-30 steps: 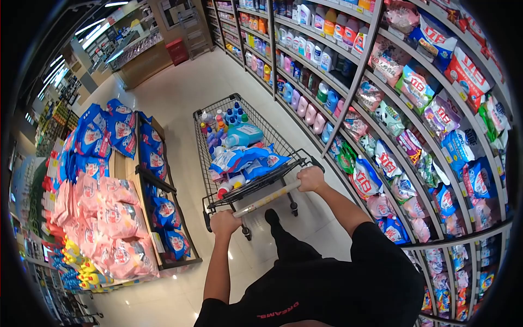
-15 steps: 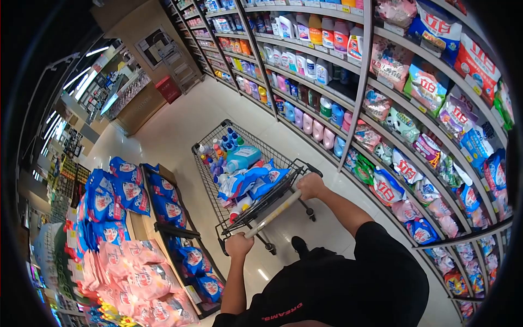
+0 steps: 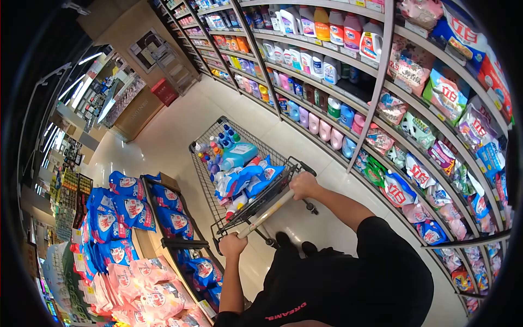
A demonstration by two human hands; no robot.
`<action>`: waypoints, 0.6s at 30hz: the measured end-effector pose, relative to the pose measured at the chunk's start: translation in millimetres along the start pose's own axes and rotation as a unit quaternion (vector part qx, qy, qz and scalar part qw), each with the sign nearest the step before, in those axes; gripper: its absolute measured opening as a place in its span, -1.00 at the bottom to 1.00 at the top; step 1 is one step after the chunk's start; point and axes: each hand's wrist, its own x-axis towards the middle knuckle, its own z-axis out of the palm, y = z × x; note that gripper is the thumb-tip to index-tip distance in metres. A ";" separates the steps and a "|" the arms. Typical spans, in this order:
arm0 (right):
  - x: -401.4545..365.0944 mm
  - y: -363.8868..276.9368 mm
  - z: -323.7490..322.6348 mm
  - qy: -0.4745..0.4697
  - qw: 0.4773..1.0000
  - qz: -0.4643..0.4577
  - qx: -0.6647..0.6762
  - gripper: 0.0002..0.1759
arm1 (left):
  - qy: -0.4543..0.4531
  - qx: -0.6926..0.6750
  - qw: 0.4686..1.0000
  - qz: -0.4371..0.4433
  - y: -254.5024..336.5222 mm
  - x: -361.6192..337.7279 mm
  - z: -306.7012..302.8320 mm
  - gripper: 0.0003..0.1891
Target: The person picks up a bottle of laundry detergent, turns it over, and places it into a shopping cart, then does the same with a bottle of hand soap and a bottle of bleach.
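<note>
My left hand (image 3: 232,245) is wrapped round the near left end of the shopping cart's handle (image 3: 267,216). Near the handle's right end, my right hand (image 3: 304,185) is closed round it too. The wire cart (image 3: 206,188) holds several bottles with blue caps, a large turquoise bottle (image 3: 239,156) lying on its side, and blue and white bags (image 3: 239,181) close to the handle. White bottles with red caps lie low at the near end, partly hidden by the cart's folded flap.
Shelves of detergent bottles (image 3: 336,28) and bags (image 3: 447,94) line the right side. On the left stands a display of blue bags (image 3: 131,211) and pink bags (image 3: 158,297), close beside the cart. Farther ahead are a counter (image 3: 136,111), a red box (image 3: 164,92) and a stepladder (image 3: 174,65).
The shelves and the left display have shifted and look slightly nearer. Both hands stay on the handle. Two dark shoes now show below the cart, where one showed before.
</note>
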 end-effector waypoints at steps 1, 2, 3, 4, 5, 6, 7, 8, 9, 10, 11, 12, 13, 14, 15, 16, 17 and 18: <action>7.7 0.4 1.3 -0.003 1.000 0.003 0.002 -0.74 | 0.003 0.002 1.000 0.003 -2.4 7.4 -0.8 -0.63; 15.5 1.3 2.1 0.008 1.000 -0.002 0.001 -0.73 | 0.012 0.001 1.000 0.013 -4.8 15.9 -2.2 -0.63; 22.3 1.2 3.5 0.015 1.000 -0.008 -0.001 -0.73 | 0.018 -0.002 1.000 0.023 -8.4 24.1 -3.0 -0.62; 28.1 0.8 4.8 0.003 1.000 0.001 0.001 -0.72 | 0.036 0.002 0.999 0.026 -10.2 29.4 -1.7 -0.62; 34.5 2.2 6.0 -0.007 1.000 0.000 0.003 -0.72 | 0.037 0.002 0.999 0.028 -13.7 37.1 -0.8 -0.63; 41.5 2.0 5.6 0.012 1.000 -0.004 0.010 -0.71 | 0.033 0.001 0.999 0.024 -14.1 44.0 -4.4 -0.63; 48.0 1.2 5.5 0.033 0.999 -0.009 0.019 -0.71 | 0.031 0.000 0.999 0.019 -14.8 50.3 -7.8 -0.64; 53.7 -0.3 0.6 0.035 0.999 -0.010 0.019 -0.70 | 0.023 0.002 1.000 0.012 -16.5 57.4 -7.1 -0.64; 59.8 -4.1 1.5 0.030 0.999 -0.014 0.024 -0.70 | 0.035 0.004 0.999 0.019 -21.8 64.5 -5.6 -0.64; 68.1 -2.9 2.0 0.019 0.999 -0.009 0.025 -0.70 | 0.050 0.006 0.998 0.025 -25.8 73.3 -6.9 -0.64; 76.7 -2.0 1.9 0.009 1.000 -0.004 0.024 -0.71 | 0.049 0.007 0.999 0.019 -30.6 81.0 -8.5 -0.64; 84.0 -3.2 -0.7 0.007 1.000 -0.009 0.024 -0.71 | 0.050 0.006 0.998 0.025 -34.7 89.0 -9.5 -0.65; 92.9 -2.9 2.4 0.005 1.000 -0.013 0.024 -0.71 | 0.051 0.006 0.998 0.032 -37.4 97.4 -10.1 -0.65; 100.7 -3.1 5.7 0.016 0.999 -0.012 0.024 -0.71 | 0.048 0.005 0.998 0.028 -39.3 105.0 -12.4 -0.65; 108.2 -2.4 8.6 0.027 0.999 -0.011 0.024 -0.71 | 0.049 0.005 0.998 0.029 -41.2 112.6 -15.0 -0.65; 114.1 -1.7 10.9 0.023 0.999 -0.013 0.025 -0.71 | 0.049 0.005 0.998 0.030 -42.8 118.9 -17.4 -0.64; 121.8 -0.9 11.3 0.047 0.998 -0.016 0.034 -0.71 | 0.044 0.005 0.999 0.027 -45.0 127.8 -18.4 -0.64; 129.4 -0.7 12.3 0.072 0.996 -0.018 0.043 -0.71 | 0.051 0.006 0.998 0.030 -47.4 136.7 -19.3 -0.65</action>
